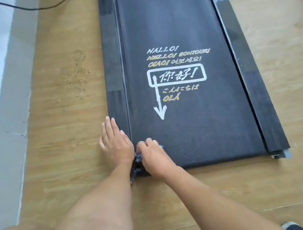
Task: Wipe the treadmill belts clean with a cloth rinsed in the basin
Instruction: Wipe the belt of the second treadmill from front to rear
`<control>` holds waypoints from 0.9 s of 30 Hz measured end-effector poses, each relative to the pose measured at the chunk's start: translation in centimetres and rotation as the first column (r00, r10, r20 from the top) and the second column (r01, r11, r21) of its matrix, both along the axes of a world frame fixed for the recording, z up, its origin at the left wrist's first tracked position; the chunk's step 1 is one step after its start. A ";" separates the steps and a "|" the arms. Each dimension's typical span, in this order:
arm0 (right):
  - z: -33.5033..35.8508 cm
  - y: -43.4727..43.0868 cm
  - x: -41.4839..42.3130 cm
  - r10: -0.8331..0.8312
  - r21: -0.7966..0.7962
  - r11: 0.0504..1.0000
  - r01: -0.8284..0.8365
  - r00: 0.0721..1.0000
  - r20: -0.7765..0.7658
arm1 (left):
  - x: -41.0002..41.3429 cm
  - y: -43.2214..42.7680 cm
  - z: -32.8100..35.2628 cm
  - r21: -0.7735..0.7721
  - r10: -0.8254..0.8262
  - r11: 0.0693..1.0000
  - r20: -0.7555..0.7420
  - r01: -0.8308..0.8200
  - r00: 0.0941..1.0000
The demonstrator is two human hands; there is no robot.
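A dark treadmill belt (174, 26) with white and yellow greeting text and an arrow lies flat on the wooden floor. My left hand (115, 142) rests with straight fingers on the treadmill's left side rail (111, 62) near its near corner. My right hand (151, 153) grips a bunched grey-blue cloth (138, 157) at the belt's near left corner, right beside the left hand. Most of the cloth is hidden under the fingers. No basin is in view.
A white wall base (6, 106) runs along the left, with a black cable (42, 6) on the floor at the top left. Scuff marks (77, 76) show on the wooden floor beside the treadmill. A dark shoe (292, 226) sits at the bottom right.
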State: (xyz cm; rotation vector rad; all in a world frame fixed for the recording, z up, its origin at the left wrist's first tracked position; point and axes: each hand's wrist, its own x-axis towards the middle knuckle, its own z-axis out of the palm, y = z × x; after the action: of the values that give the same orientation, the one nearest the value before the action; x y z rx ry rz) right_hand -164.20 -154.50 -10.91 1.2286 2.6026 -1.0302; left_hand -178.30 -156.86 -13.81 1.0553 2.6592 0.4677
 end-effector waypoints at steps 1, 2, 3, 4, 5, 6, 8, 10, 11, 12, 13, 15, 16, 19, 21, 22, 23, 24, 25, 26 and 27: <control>0.2 0.4 0.2 -0.009 -0.010 1.000 0.009 1.000 0.004 | 0.0 -0.1 0.0 0.006 -0.009 1.000 0.011 0.009 1.000; 0.3 0.7 0.8 -0.037 -0.003 0.999 0.037 0.999 0.011 | 0.0 -0.2 0.1 0.007 -0.027 1.000 0.024 0.026 0.999; 0.5 1.0 1.6 -0.084 0.005 0.996 0.084 0.996 0.029 | 0.0 -0.3 0.2 0.016 -0.032 0.999 0.034 0.032 0.999; 0.8 1.5 2.5 -0.141 0.011 0.990 0.140 0.989 0.043 | -0.1 -0.2 0.3 0.034 -0.015 0.999 0.053 0.013 0.998; 1.0 2.3 3.3 -0.192 0.017 0.981 0.191 0.980 0.050 | -0.2 0.0 0.3 0.049 0.013 0.999 0.080 -0.017 0.997; 1.2 3.4 4.1 -0.219 0.025 0.976 0.218 0.974 0.055 | 0.0 0.2 0.4 0.044 0.032 0.998 0.106 -0.036 0.994; 1.6 6.6 4.6 -0.209 0.035 0.978 0.207 0.976 0.055 | 0.3 0.4 0.6 0.006 0.018 1.000 0.114 -0.019 0.993; 1.7 11.6 3.7 -0.208 0.041 0.978 0.206 0.977 0.037 | 0.3 0.7 0.5 -0.014 -0.001 1.000 0.090 0.002 0.996; 1.7 14.4 2.8 -0.214 0.053 0.976 0.213 0.977 0.018 | 0.2 0.8 0.4 -0.020 0.002 1.000 0.087 0.000 0.996; 1.8 17.4 1.8 -0.234 0.066 0.970 0.234 0.972 -0.008 | 0.2 0.8 0.4 -0.031 0.006 1.000 0.090 -0.003 0.996; 2.0 20.3 0.8 -0.267 0.071 0.960 0.270 0.963 -0.045 | 0.2 0.7 0.4 -0.049 0.008 0.999 0.091 -0.004 0.996; 2.1 25.7 -1.1 -0.312 0.069 0.945 0.318 0.946 -0.090 | 0.3 0.7 0.3 -0.077 0.007 0.997 0.080 -0.001 0.997; 2.2 28.0 -1.8 -0.305 0.064 0.948 0.311 0.949 -0.083 | 0.3 0.8 0.3 -0.084 0.003 0.996 0.078 0.004 0.997; 1.9 32.9 -3.4 -0.299 -0.072 0.952 0.297 0.954 -0.022 | 0.1 0.9 0.2 -0.111 -0.004 0.994 0.046 0.009 0.999; 1.2 34.4 -4.0 -0.333 -0.176 0.928 0.328 0.943 0.002 | 0.0 0.9 -0.1 -0.122 0.013 0.992 0.020 -0.011 1.000; 0.8 34.6 -4.1 -0.334 -0.177 0.928 0.330 0.943 0.004 | 0.1 0.8 -0.2 -0.127 0.018 0.992 0.006 -0.017 1.000; 0.4 34.6 -4.0 -0.329 -0.168 0.931 0.324 0.944 -0.001 | 0.2 0.8 -0.3 -0.135 0.016 0.991 -0.010 -0.017 1.000; 0.1 34.5 -3.9 -0.322 -0.159 0.935 0.316 0.946 -0.013 | 0.3 0.9 -0.3 -0.152 0.007 0.988 -0.030 -0.012 1.000; -0.2 34.6 -3.8 -0.318 -0.154 0.938 0.311 0.948 -0.026 | 0.3 1.1 -0.3 -0.182 -0.003 0.983 -0.048 -0.006 0.999; -0.4 34.8 -3.8 -0.306 -0.162 0.941 0.298 0.951 -0.030 | 0.3 1.4 -0.1 -0.227 -0.005 0.974 -0.064 -0.010 0.998; -0.4 35.1 -4.0 -0.291 -0.184 0.941 0.283 0.956 -0.018 | 0.3 1.5 0.0 -0.282 -0.011 0.959 -0.080 -0.012 0.997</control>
State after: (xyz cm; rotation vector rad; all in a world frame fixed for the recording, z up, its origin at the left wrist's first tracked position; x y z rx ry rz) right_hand -168.18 -119.42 -11.26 1.5867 2.3419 -1.3224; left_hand -177.97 -155.37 -13.77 1.0044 2.6905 0.0407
